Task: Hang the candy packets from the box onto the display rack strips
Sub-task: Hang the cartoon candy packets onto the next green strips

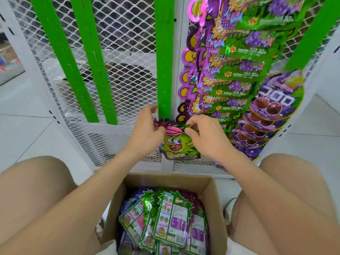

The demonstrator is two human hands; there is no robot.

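left hand (145,131) and right hand (206,138) pinch top of candy packet (177,146), frame centre | top edge partly hidden by fingers, at foot of green strip (163,61) | box (114,208) cut off at bottom edge

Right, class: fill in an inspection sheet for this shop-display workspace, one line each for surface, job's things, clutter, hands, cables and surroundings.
Surface: white tiled floor; the box stands on it between the person's knees.
Job's things: open cardboard box holding many packets; one green packet held just below the lower end of the bare middle strip.
Clutter: nothing seen.
Hands: left hand and right hand each pinch the held packet's top edge.
Cables: nothing seen.
Surroundings: white mesh rack; purple hung packets on the right; a shoe beside the box.
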